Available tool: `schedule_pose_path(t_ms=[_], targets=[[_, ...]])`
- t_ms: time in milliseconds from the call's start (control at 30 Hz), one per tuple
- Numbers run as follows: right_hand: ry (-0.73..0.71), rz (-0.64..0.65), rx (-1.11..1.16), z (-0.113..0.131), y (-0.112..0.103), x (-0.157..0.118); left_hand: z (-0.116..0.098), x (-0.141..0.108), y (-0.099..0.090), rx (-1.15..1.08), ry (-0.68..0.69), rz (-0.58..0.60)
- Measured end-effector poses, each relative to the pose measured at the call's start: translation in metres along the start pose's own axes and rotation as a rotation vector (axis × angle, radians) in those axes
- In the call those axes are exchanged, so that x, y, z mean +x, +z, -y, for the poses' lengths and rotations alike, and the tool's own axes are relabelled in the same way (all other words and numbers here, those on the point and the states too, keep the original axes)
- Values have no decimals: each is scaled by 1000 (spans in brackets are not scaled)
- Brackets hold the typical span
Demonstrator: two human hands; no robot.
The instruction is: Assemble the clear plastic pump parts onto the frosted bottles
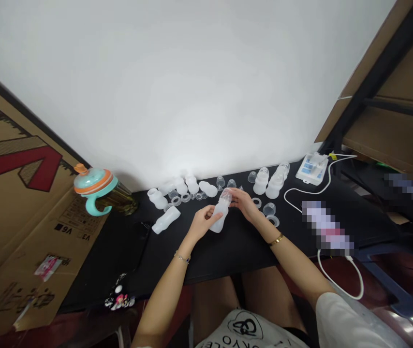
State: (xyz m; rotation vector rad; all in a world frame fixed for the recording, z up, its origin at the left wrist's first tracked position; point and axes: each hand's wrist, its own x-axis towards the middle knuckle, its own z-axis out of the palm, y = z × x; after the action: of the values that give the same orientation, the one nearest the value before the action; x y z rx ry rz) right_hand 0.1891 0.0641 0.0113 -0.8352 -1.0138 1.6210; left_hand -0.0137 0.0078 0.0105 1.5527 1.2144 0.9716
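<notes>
Over the middle of the black table, a white baby bottle (219, 217) with a clear cap tilts between my two hands. My left hand (206, 222) is wrapped round its body. At the top, the fingers of my right hand (243, 203) close on the clear cap (226, 194). Left of my hands, a white bottle body (166, 220) lies on its side. Behind it are several more bottle bodies (192, 183) and loose rings (185, 197). Right of my right hand lie a clear cap (269, 209) and a ring (272, 220). Capped bottles (274, 186) stand farther right.
A big jug (97, 188) with a turquoise lid and handle stands at the left by a cardboard box (28, 203). At the right, a white cable (297, 191) runs past a plastic case (312, 169). A white wall (206, 96) rises behind the table (199, 263).
</notes>
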Motion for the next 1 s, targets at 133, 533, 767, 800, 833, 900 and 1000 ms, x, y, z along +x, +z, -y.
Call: schedule_pose_path(t_ms=[133, 533, 767, 800, 833, 900, 1000], targets=[[1, -6, 3, 0, 1, 0, -1, 0, 0, -12, -5, -1], [3, -6, 19, -1, 0, 0, -1, -1, 0, -31, -4, -4], [9, -14, 43, 2, 3, -1, -2, 0, 0, -12, 19, -71], [11, -13, 43, 2, 3, -1, -2, 0, 0, -14, 21, -83], [14, -10, 41, 2, 3, -1, -2, 0, 0, -16, 20, -92], [18, -3, 39, 2, 3, -1, -3, 0, -1, -26, 15, -98], [15, -7, 43, 1, 2, 0, -4, 0, -1, -39, 13, -89]])
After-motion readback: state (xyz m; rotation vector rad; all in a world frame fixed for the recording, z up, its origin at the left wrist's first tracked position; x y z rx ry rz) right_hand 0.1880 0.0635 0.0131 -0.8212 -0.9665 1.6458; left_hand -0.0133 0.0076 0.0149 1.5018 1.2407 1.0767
